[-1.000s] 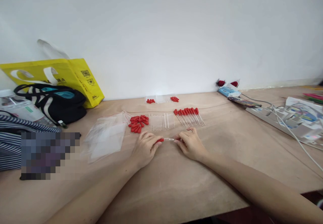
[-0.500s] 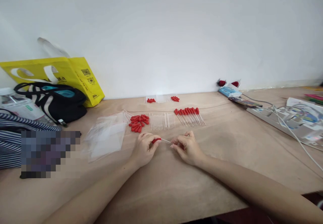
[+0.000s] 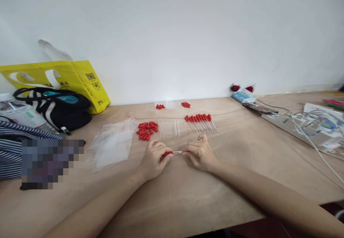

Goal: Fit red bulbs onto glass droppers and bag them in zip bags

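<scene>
While the left hand (image 3: pixel 155 160) pinches a red bulb (image 3: pixel 168 154), the right hand (image 3: pixel 200 154), pretty much closed too, grips its skinny clear tube (image 3: pixel 177 152), nearside of the tube row (image 3: pixel 172 129).

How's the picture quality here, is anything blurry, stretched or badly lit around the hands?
Head view: soft, fairly even light, with faint shadows on the table; wide-angle stretch toward the edges, where the forearms look enlarged; a pixelated patch at left hiding what lies there; the clear tube between left hand and right hand too soft for fine detail.
</scene>
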Tool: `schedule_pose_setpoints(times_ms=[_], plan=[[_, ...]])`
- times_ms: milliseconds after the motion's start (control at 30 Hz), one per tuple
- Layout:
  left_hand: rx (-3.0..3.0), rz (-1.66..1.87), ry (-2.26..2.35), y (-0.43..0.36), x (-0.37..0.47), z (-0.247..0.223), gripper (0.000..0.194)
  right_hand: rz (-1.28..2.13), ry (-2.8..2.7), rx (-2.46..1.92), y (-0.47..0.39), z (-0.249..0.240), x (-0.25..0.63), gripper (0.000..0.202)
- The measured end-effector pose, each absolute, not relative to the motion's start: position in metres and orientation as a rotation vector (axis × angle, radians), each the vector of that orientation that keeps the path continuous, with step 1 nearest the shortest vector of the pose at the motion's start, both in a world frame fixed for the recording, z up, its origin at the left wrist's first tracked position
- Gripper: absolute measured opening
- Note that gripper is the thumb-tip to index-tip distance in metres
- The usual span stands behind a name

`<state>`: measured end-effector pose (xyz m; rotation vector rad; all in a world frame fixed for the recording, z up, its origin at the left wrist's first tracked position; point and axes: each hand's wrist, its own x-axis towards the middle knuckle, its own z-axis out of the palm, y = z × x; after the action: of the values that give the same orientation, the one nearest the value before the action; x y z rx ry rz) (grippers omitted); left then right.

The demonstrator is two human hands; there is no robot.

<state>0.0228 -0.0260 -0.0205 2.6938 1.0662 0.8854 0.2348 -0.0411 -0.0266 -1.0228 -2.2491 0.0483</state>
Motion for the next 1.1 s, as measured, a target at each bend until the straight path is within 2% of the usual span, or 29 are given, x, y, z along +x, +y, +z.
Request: schedule_pose_setpoints(times_ms=[500, 667, 933, 1100], plan=[[2.796, 0.910, 0.923, -0.028, 0.026, -0.021, 0.011, -0.031, -2.294, -0.962, -0.041, -0.034, 0.226, 0.019], [2.810, 0.919, 0.974, -0.027, 0.026, -0.019, 0.011, 0.021, -2.338, -0.976, -0.038, -0.029, 0.229, 0.023], [2.827, 0.869, 1.067, -0.022, 0.021, -0.016, 0.014, -0.136, -2.404, -0.993, -0.038, -0.019, 0.239, 0.020], [2.754, 1.079, 1.459, -0.012, 0.012, -0.018, 0.035, -0.040, -2.006, -1.363, -0.021, -0.026, 0.245, 0.021]])
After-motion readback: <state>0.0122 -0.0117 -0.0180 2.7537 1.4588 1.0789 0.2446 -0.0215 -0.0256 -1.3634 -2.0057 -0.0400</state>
